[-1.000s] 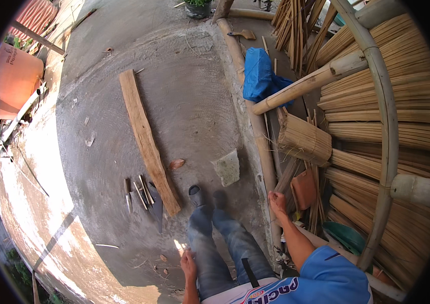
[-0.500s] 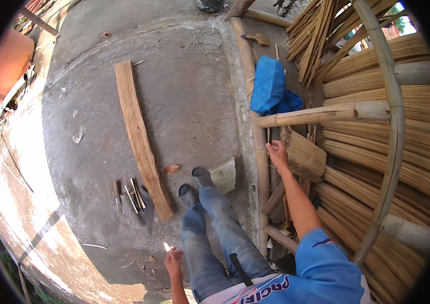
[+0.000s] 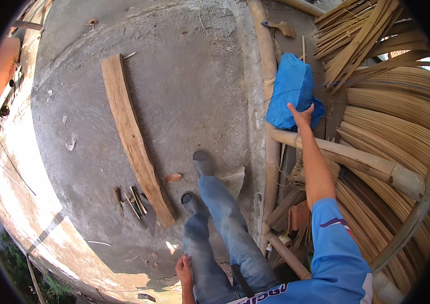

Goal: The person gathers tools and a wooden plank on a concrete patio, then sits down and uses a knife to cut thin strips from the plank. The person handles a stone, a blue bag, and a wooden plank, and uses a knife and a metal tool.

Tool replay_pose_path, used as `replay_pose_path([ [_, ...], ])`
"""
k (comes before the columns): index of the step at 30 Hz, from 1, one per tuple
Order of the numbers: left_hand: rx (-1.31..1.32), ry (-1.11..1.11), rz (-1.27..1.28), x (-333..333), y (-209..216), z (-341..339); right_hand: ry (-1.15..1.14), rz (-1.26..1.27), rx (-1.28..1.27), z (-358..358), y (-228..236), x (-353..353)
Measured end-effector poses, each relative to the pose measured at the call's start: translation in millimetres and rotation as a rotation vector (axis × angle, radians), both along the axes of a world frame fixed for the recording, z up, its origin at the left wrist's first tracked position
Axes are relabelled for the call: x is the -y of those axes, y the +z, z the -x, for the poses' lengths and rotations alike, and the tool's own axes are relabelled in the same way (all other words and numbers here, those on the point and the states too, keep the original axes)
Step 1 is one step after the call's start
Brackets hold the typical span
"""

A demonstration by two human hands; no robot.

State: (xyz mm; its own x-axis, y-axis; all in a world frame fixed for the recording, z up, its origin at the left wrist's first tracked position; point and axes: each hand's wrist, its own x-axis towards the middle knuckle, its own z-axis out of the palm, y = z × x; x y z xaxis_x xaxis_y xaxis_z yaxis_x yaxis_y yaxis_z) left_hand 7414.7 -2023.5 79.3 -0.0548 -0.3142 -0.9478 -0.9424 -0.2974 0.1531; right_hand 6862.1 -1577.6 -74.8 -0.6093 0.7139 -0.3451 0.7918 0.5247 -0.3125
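Note:
My right hand [image 3: 302,115] reaches over a bamboo rail to a blue plastic bag [image 3: 292,83], its thumb and fingers round the bag's near end. The bag looks full, and its contents are hidden. It rests against a bamboo pole [image 3: 271,157] at the edge of the concrete floor. Beside my left thigh hangs my left hand [image 3: 184,269], its fingers loosely bent and a little apart, with nothing visible in them.
A long wooden plank [image 3: 131,131] lies on the concrete, with cut sticks [image 3: 136,201] and a dark flat blade [image 3: 149,219] near its lower end. Bundled dry strips [image 3: 392,114] fill the right side behind a bamboo rail [image 3: 357,159]. A paintbrush [image 3: 282,28] lies beyond the bag.
My right hand has moved forward from beside the woven bundle, over the rail and onto the blue bag. The view has shifted, and my left hand stays low near my leg.

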Motion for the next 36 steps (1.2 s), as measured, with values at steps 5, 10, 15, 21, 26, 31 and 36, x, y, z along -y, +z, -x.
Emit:
replay_pose_path([
  [5, -0.061, 0.058, -0.072, -6.6, 2.7, 55.5, -0.081, 0.047, -0.028, 3.1, -7.2, 4.4],
  [10, -0.094, 0.127, -0.155, -3.4, 4.1, 67.9, -0.041, 0.237, -0.13, -76.9, 27.3, 81.1],
  [15, -0.223, 0.188, -0.162, 13.6, 18.0, 75.9, 0.382, 0.18, 0.227, -234.2, 99.5, 121.2],
  [21, -0.223, 0.22, -0.09, 52.8, 28.7, 6.0, 0.366, 0.034, 0.608, -421.7, 128.5, 84.3],
  [26, -0.149, 0.264, -0.046, 74.4, 23.7, -95.1, -0.017, 0.233, 0.694, -511.0, 109.9, 50.8],
  [31, -0.029, 0.233, -0.041, 79.8, 19.8, -170.7, -0.134, 0.459, 0.386, -514.4, 91.2, 73.2],
  [36, -0.011, 0.184, -0.062, 78.9, 9.2, -176.0, -0.341, 0.81, 0.093, -506.7, 19.6, 66.0],
])
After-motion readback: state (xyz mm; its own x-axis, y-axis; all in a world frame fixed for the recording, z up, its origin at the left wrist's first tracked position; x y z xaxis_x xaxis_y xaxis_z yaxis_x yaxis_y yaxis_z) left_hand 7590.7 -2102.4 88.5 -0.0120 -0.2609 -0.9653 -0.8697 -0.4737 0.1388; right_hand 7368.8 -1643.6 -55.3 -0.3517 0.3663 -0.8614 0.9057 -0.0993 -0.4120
